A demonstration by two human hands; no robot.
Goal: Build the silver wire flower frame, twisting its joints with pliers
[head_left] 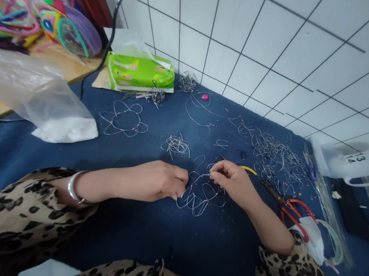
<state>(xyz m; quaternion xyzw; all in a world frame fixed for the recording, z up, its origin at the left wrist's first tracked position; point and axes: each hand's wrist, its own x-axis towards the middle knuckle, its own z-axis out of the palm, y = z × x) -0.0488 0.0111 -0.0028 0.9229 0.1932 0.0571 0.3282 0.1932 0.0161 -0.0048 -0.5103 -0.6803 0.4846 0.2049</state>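
A flower-shaped wire frame [194, 195], a ring with thin looped petals and small pink beads, lies on the dark blue cloth between my hands. My left hand [168, 181] is closed at its left edge, fingers curled against a wire loop. At the upper right of the ring, my right hand [232, 180] pinches the wire between thumb and fingertips. Behind the frame sits a small heap of bent wire pieces [176, 145]. Farther left lies another wire flower [124, 128] with pink beads. A yellow-handled tool [249, 169] is partly hidden behind my right hand.
Red-handled scissors [297, 220] lie right of my right arm, near a tangle of wire [275, 152]. A green tissue pack [140, 73] and a plastic bag [56, 102] stand left. A black cable [111, 38] hangs there. A white tiled wall [240, 43] bounds the back.
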